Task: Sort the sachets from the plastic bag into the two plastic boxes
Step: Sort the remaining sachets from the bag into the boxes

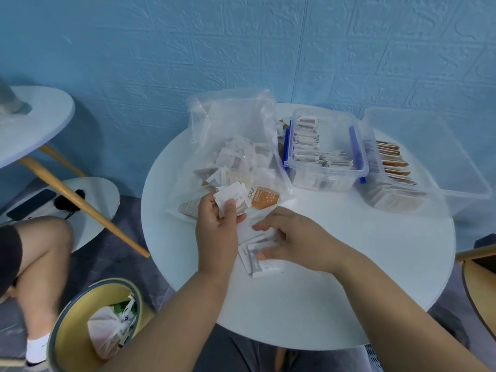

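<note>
Left hand [218,224] pinches a few white sachets [231,201] just in front of the plastic bag [233,124]. Right hand [291,241], fingers spread (slightly blurred), rests on a loose pile [255,261] on the table [322,304]. The two boxes [328,171] stand beyond it.

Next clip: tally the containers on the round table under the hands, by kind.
Plastic box with blue clips: 1
Plastic box holding brown sachets: 1
Clear plastic bag: 1
Total: 3
</note>
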